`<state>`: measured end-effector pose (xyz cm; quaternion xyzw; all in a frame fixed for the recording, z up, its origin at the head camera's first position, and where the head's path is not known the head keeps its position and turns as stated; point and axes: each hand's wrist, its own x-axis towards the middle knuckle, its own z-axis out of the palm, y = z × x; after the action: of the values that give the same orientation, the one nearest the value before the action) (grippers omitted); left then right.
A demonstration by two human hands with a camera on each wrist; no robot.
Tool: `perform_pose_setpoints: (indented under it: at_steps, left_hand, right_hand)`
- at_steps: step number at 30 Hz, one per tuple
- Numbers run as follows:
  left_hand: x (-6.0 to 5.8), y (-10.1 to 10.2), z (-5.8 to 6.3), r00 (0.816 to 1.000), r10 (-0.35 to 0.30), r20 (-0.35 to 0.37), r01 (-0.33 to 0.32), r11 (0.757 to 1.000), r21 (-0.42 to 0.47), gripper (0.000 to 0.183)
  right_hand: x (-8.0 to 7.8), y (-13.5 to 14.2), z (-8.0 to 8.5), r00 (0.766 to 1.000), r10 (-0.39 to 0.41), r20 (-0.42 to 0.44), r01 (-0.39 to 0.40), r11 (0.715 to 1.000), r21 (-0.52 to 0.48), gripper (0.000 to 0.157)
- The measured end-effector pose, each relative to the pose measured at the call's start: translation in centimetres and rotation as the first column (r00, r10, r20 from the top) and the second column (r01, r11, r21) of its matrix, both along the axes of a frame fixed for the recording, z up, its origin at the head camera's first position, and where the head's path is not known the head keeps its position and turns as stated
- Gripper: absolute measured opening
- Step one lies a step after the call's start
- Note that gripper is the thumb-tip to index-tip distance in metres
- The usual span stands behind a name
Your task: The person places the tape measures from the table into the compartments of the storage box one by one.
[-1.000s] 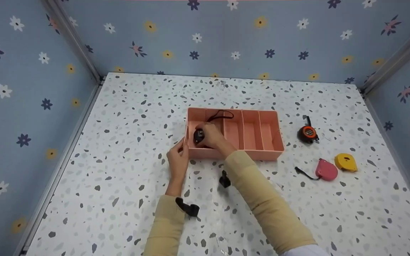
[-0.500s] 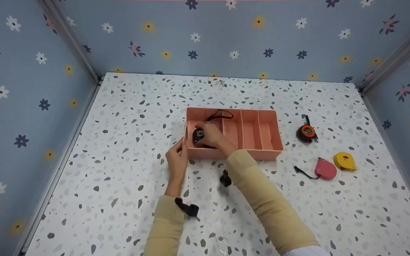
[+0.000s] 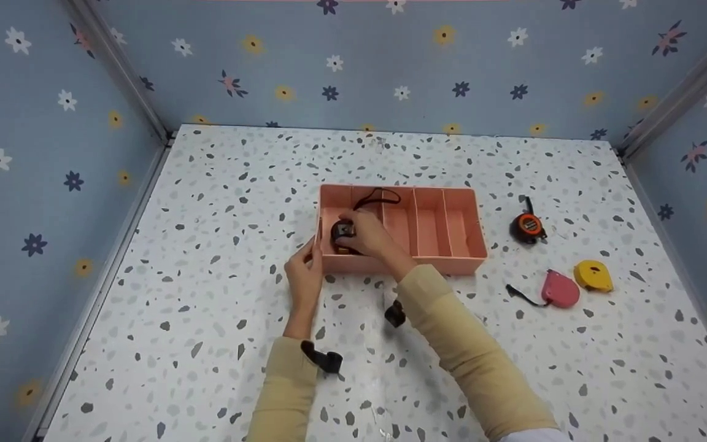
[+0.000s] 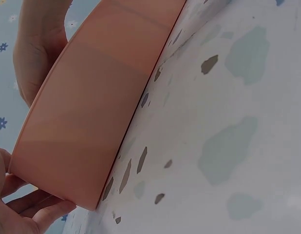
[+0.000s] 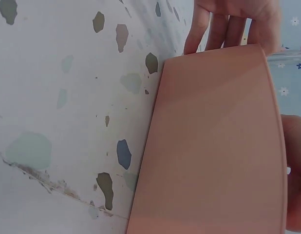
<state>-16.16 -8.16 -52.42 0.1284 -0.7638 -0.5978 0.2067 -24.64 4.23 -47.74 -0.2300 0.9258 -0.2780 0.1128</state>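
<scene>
A pink divided box (image 3: 397,264) stands on the speckled table. My right hand (image 3: 373,236) reaches into its left end and grips a black tape measure (image 3: 342,229). A strip of yellow shows at the tape measure's lower edge. From behind the hand, a black strap loop (image 3: 384,197) lies across toward a divider. At the box's left end, my left hand (image 3: 304,276) holds the wall by its rim, fingers against the outside. The left wrist view shows those fingers (image 4: 48,212) at the corner. In the right wrist view, the box's front wall (image 5: 214,146) hides the tape measure.
Right of the box lie a black and orange tape measure (image 3: 528,228), a pink tape measure (image 3: 561,290) with a black strap, and a yellow tape measure (image 3: 593,275). Flowered blue panels (image 3: 402,67) border the table at the back and sides.
The right wrist has turned and shifted slightly right, and the tape measure has tilted a little, so yellow shows at its lower edge. The left hand keeps its hold on the box.
</scene>
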Motion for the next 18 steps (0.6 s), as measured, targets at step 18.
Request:
perform_pose_setpoints:
  at_steps: [18]
  left_hand:
    - [-0.1, 0.0, 0.0, 1.000, -0.012, 0.022, 0.011, 1.000, 0.010, 0.028]
  right_hand:
    - [1.5, 2.0, 1.4, 1.000, -0.022, -0.018, 0.019, 0.986, -0.168, 0.038]
